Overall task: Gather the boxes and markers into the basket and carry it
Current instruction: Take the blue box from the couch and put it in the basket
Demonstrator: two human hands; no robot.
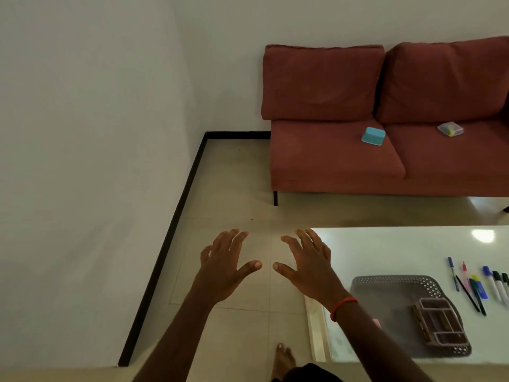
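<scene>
Nothing is gathered yet, so I judge this the very start of the task, before any reach. Nearest, a bare foot (283,359) stands on the tiled floor (242,194) at the bottom of the view. Both forearms stretch forward from there, palms down. The left hand (225,263) and the right hand (308,263) hover side by side over the floor, fingers spread wide, thumbs pointing at each other but apart; neither holds or touches anything. An orange band (343,307) circles the right wrist.

Just right of the right arm, on the white table (399,244), lies the grey perforated basket (407,312) with a small divided tray (438,321) inside it. The markers (487,282) and pens lie in a loose row on the table just beyond the basket's right side, outside it.

Farther off, on the red sofa (344,161), sit a blue box (373,136) and, well apart to its right, a clear box (450,129).

The next move probably calls for a turn right: the right hand is closest to the basket and markers, while the boxes need steps toward the sofa
</scene>
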